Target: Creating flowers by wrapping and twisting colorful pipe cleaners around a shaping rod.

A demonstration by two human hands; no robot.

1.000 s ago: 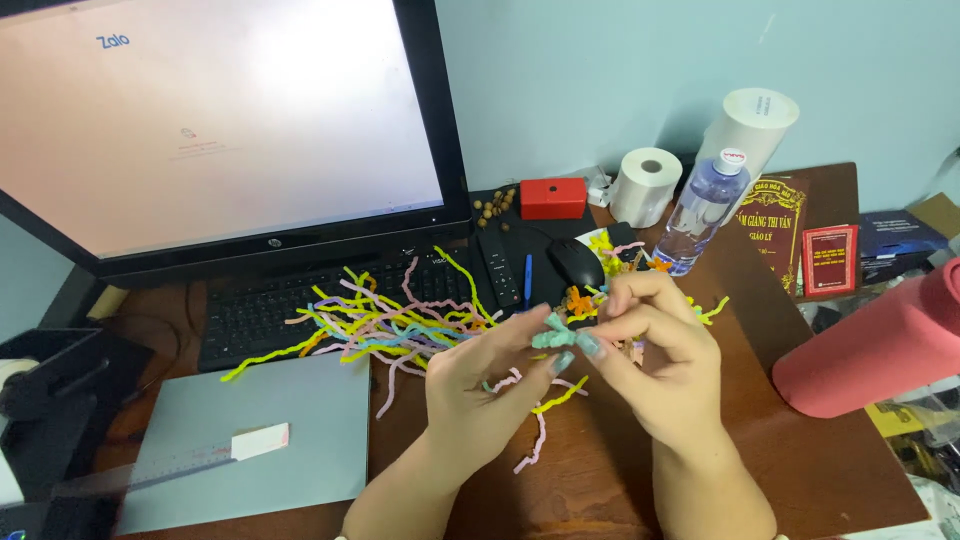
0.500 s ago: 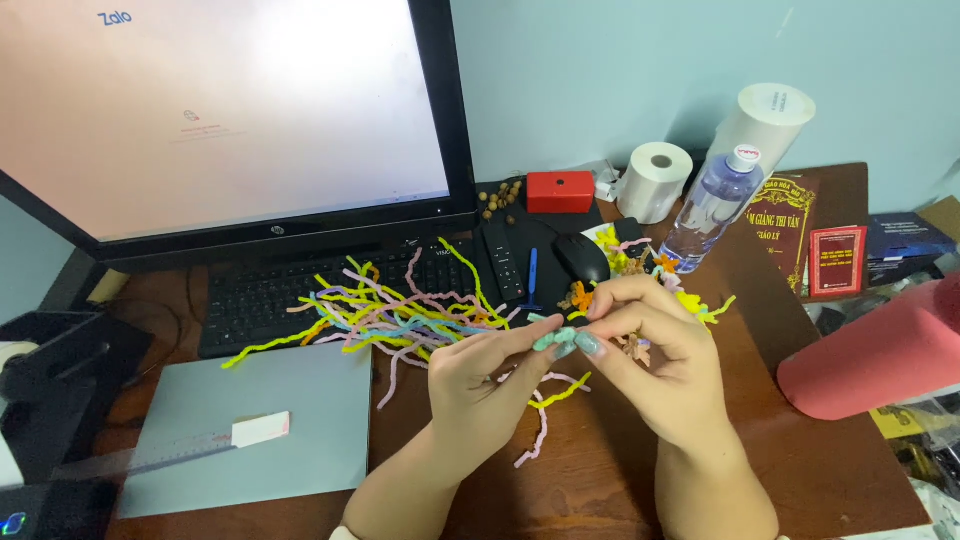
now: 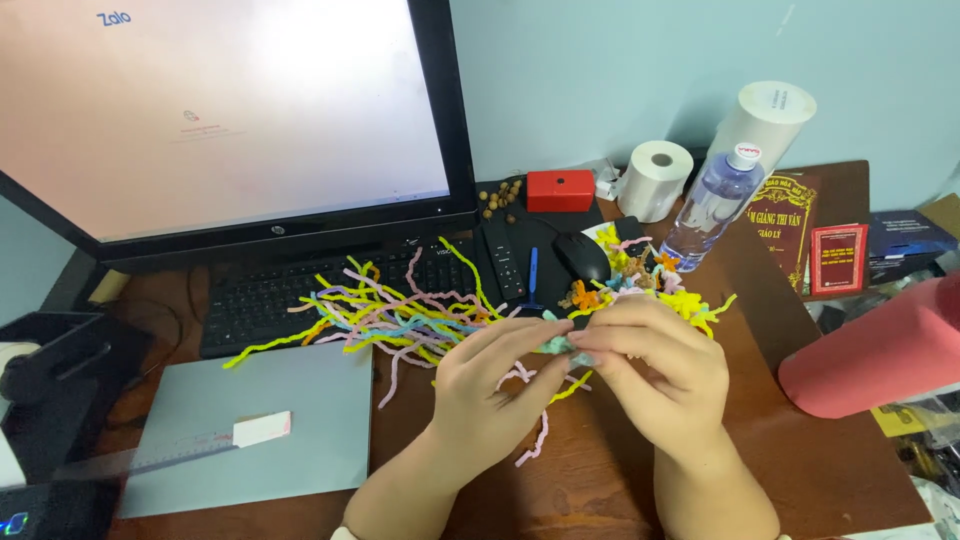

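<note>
**Small teal pipe-cleaner piece pinched between both hands**

Teal pipe cleaner (image 3: 556, 345), bent into a small knot, held above the brown desk (image 3: 800, 440) just in front of the keyboard. Pinched from both sides: left hand (image 3: 485, 385) with thumb and fingertips closed on its left end, right hand (image 3: 660, 375) with fingers curled shut over its right end, mostly hiding it. Likely very light and fuzzy, soft on the surface yet wire-cored, so probably bends easily and keeps whatever shape is given. Not slippery, not fragile, though a cut wire tip could prick. Best gripped close to the bend, fingertips near each other, for tight control of a twist.

Directly beneath, loose pink and yellow strands (image 3: 545, 420) on the desk. To the left, a tangled heap of coloured pipe cleaners (image 3: 390, 315) spilling over the black keyboard (image 3: 260, 300). Just behind the hands, small finished twisted shapes (image 3: 650, 280) in yellow, orange and pink, beside a black mouse (image 3: 582, 258). Farther out: monitor (image 3: 230, 110), grey pad (image 3: 300, 420) with ruler, water bottle (image 3: 712, 208), two white rolls (image 3: 655, 178), red box (image 3: 560, 190), pink cylinder (image 3: 870, 350) at right.
</note>
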